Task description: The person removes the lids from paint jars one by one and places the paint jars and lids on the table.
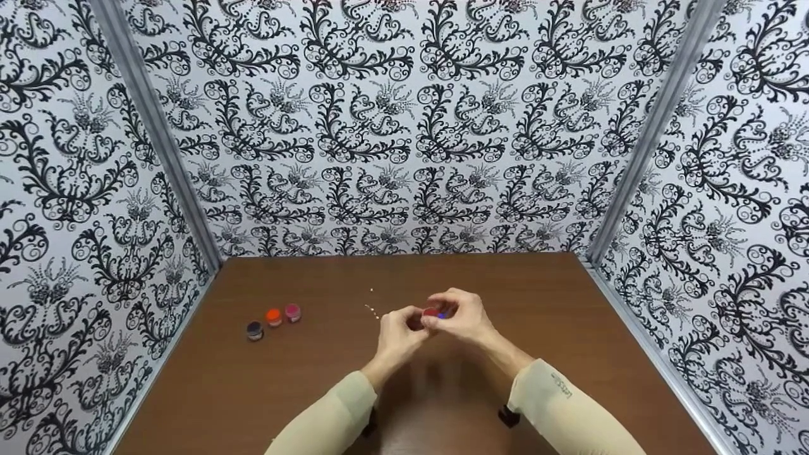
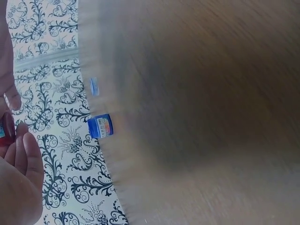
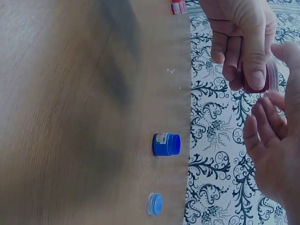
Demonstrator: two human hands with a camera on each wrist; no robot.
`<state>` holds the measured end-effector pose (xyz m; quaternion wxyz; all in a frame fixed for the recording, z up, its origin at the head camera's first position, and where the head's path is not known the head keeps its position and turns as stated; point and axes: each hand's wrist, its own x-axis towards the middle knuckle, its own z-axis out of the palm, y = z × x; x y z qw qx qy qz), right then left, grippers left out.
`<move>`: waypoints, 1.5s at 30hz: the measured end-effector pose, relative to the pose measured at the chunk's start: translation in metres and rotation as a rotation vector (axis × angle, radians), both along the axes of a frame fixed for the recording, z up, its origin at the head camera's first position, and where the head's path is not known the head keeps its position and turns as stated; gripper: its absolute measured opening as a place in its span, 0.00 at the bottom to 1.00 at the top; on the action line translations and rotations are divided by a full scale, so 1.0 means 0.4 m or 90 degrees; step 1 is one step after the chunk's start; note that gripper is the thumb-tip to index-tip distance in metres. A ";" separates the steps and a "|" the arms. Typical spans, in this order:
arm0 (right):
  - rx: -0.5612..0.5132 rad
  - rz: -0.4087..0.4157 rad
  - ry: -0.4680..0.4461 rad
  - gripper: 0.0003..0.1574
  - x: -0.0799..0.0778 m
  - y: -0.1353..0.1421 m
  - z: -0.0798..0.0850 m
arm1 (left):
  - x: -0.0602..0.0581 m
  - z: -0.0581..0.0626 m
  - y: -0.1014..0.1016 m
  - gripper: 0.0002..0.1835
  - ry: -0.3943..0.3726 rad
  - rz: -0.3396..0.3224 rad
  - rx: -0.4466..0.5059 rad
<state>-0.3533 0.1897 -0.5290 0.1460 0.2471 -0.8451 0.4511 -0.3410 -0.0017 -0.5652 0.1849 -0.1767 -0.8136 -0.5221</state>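
Nearest the camera, the cream sleeves [image 1: 328, 414] lead to two hands raised over the brown surface [image 1: 253, 392], with the red jar [image 3: 255, 84] between them, clear of the wood. The left hand [image 1: 401, 332] has its grip wrapped round the body, thumb along the side; the right hand [image 1: 464, 316] grasps about the clear lid [image 3: 273, 76]. This looks like lid work: hold the body firm and level, and turn only the lid, lest paint spill. Just beyond, the blue jar [image 3: 166, 144] stands uncapped, its blue lid [image 3: 154, 204] beside it, so elbow room there is tight. Pale crumbs [image 1: 373, 311] lie nearby; dark, orange and pink jars [image 1: 273, 317] stand well left, out of the way.
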 end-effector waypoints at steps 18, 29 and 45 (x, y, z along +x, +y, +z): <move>0.013 -0.013 0.012 0.16 0.002 0.010 0.011 | 0.000 0.001 0.007 0.09 0.001 -0.002 0.012; 0.021 0.104 0.009 0.19 -0.010 0.022 0.010 | 0.005 -0.001 0.009 0.08 0.009 0.011 -0.024; 0.005 -0.037 -0.038 0.26 0.004 0.001 0.008 | 0.001 0.005 0.017 0.12 0.016 0.025 0.010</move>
